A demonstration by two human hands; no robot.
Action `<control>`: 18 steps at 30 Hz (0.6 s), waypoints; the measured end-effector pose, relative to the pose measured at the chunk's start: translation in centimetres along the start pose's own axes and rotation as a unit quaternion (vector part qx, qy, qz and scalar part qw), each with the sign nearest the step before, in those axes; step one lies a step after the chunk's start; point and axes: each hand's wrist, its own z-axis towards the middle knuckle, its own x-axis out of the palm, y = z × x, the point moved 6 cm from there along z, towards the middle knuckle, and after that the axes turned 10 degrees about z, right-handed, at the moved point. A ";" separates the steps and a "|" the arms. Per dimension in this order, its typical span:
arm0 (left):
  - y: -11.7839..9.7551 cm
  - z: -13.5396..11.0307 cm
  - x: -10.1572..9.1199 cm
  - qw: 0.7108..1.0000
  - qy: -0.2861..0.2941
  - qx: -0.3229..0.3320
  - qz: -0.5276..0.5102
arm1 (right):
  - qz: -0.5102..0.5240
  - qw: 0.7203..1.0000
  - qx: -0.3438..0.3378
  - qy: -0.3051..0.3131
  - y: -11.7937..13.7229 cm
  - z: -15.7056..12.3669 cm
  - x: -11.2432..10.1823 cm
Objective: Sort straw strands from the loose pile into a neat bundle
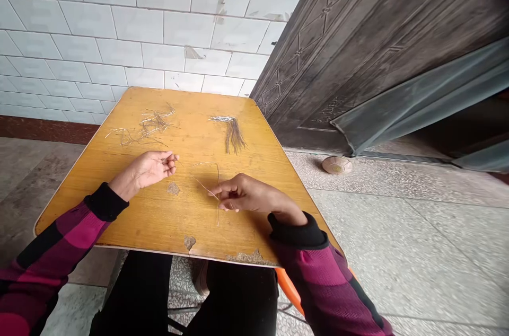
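Observation:
My left hand [153, 169] is closed over the left middle of the table, palm partly up, with a short bit of thin wire showing at its pinched fingertips. My right hand [250, 194] is at the right middle, thumb and fingers closed on a thin wire [204, 187] that slants out to the upper left. Close by its fingertips, another thin bent wire [218, 171] shows against the table top. Beyond my left hand lies a loose, tangled heap of wires [155, 123]. Farther back on the right is a neater bundle of wires [234, 134], bent at an angle.
The yellow wooden table [151, 219] has chipped patches near its front edge. White wall tiles [147, 28] rise behind it, and a dark carved door [338, 44] with a grey curtain [417, 92] stands at the right. A round stone-like object [337, 165] rests on the floor.

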 end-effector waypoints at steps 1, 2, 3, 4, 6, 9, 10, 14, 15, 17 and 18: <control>0.3 0.0 0.2 1.000 0.014 0.000 0.005 | 0.029 0.999 0.015 0.005 -0.2 0.1 0.0; 0.6 0.0 0.5 1.000 0.028 0.001 0.010 | 0.057 0.998 0.025 -0.001 -0.3 0.3 0.1; 0.9 0.1 0.7 0.999 0.042 0.001 0.016 | 0.083 0.996 0.031 -0.015 -0.4 0.6 0.2; 1.3 0.1 1.0 0.998 0.055 0.000 0.022 | 0.107 0.993 0.031 -0.037 -0.5 1.0 0.3; 2.1 0.2 1.5 0.996 0.082 -0.001 0.041 | 0.150 0.984 0.019 -0.095 -0.5 1.8 0.7; 3.0 0.1 2.3 0.987 0.125 0.007 0.099 | 0.203 0.964 -0.009 -0.172 -0.7 2.9 1.5; 3.1 0.0 2.5 0.983 0.135 0.016 0.124 | 0.213 0.959 -0.017 -0.186 -0.7 3.2 1.8; 2.9 -0.1 2.7 0.966 0.132 0.035 0.222 | 0.228 0.954 -0.022 -0.192 -0.6 3.6 2.7; 2.9 -0.1 2.6 0.961 0.127 0.036 0.245 | 0.229 0.955 -0.020 -0.189 -0.5 3.6 2.9; 2.7 0.0 2.4 0.946 0.120 0.051 0.295 | 0.231 0.954 -0.017 -0.192 -0.4 3.6 3.0; 2.6 0.1 2.4 0.937 0.116 0.068 0.322 | 0.234 0.952 -0.017 -0.195 -0.4 3.6 3.0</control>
